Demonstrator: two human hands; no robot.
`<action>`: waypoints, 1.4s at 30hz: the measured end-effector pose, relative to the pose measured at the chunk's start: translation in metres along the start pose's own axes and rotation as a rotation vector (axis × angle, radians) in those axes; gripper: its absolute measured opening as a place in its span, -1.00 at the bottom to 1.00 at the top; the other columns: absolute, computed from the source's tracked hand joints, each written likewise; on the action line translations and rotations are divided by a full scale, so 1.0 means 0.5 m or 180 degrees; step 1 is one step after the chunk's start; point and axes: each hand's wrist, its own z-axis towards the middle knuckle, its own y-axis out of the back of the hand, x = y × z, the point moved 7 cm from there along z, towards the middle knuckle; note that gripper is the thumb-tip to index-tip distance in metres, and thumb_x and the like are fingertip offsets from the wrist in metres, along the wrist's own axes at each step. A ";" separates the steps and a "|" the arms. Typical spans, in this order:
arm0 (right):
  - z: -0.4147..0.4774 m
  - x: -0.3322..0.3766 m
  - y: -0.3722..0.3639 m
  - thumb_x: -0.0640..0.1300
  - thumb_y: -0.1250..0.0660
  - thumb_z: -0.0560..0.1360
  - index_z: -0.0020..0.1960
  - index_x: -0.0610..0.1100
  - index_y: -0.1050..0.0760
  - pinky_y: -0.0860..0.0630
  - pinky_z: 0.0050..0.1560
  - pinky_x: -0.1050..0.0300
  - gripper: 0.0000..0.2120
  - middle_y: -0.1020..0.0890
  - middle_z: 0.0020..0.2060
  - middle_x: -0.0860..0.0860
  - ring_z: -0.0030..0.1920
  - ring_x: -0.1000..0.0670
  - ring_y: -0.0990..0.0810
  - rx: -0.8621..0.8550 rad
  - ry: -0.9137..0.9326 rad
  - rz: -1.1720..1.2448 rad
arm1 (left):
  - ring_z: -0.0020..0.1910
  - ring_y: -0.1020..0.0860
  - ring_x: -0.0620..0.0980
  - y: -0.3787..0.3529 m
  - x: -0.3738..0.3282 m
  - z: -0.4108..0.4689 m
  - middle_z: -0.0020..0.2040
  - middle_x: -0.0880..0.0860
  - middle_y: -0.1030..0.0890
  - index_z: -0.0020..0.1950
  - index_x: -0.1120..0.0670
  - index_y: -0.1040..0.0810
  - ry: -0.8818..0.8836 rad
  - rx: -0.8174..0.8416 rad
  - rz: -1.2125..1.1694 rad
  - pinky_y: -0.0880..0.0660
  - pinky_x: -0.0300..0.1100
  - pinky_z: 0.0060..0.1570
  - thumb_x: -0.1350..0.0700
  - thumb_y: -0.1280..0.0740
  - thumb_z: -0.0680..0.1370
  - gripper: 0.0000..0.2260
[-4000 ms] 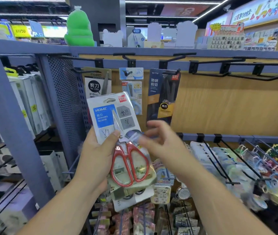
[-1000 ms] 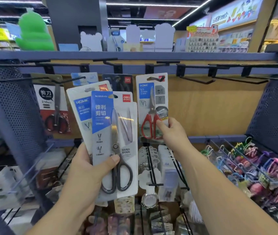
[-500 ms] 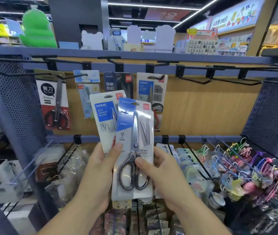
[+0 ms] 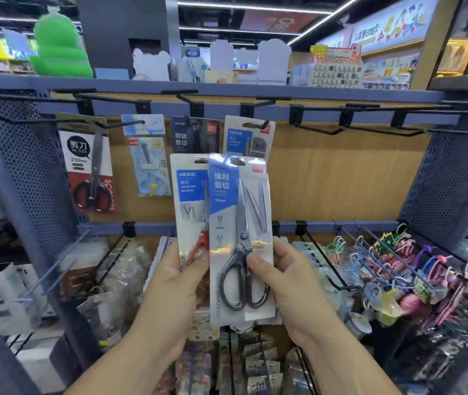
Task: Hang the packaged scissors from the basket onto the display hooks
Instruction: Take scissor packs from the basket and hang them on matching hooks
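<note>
Two scissor packs are held up in front of the rack. My left hand (image 4: 177,283) grips the red-handled HOME pack (image 4: 188,201) by its lower edge. My right hand (image 4: 287,283) pinches the black-handled scissors pack (image 4: 240,238), which overlaps the HOME pack on its right. Several packs hang on the top row: a black-and-red one (image 4: 90,163), a light blue one (image 4: 148,155), a dark one (image 4: 194,135) and a white HOME pack (image 4: 248,136). Empty black hooks (image 4: 318,128) stick out to the right of them. The basket is not in view.
A blue shelf rail (image 4: 227,94) runs above the hooks, with a green plush (image 4: 60,49) on top. Perforated blue side panels (image 4: 455,181) frame the wooden back board. Lower hooks (image 4: 415,269) at right carry colourful small goods. Boxes (image 4: 7,292) fill the left shelf.
My right hand let go of the red-handled pack it hung on the fourth hook and came back to take the black-handled pack. Both held packs have since risen slightly.
</note>
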 end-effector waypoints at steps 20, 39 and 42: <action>-0.065 0.056 0.215 -0.24 -0.32 0.64 0.24 -0.04 -0.57 -0.59 0.03 -0.04 -0.78 -0.77 0.06 -0.02 0.05 -0.08 -0.75 -0.1242 0.0305 0.0000 | -0.14 -0.74 -0.06 -0.158 -0.034 0.032 -0.01 0.01 -0.77 0.31 -0.08 -0.57 -0.0291 0.0832 0.0542 -0.58 -0.27 -0.32 0.14 -0.24 0.73 -0.77; -0.150 0.069 0.353 -0.22 -0.38 0.62 0.16 0.01 -0.62 -0.58 0.25 -0.32 -0.81 -0.76 0.03 -0.06 0.07 -0.18 -0.73 -0.1773 0.0317 -0.0310 | -0.18 -0.72 -0.01 -0.276 0.012 0.050 -0.05 -0.08 -0.75 0.28 -0.28 -0.51 -0.0557 0.0834 0.0565 -0.53 -0.16 -0.46 0.06 -0.25 0.72 -0.75; -0.152 0.070 0.352 -0.23 -0.38 0.62 0.16 0.00 -0.62 -0.57 0.25 -0.34 -0.81 -0.76 0.03 -0.07 0.07 -0.20 -0.73 -0.1798 0.0322 -0.0286 | -0.13 -0.70 0.07 -0.298 0.015 0.063 -0.01 -0.04 -0.74 0.21 -0.31 -0.54 -0.0562 0.0886 0.0529 -0.51 -0.18 -0.46 0.07 -0.25 0.73 -0.76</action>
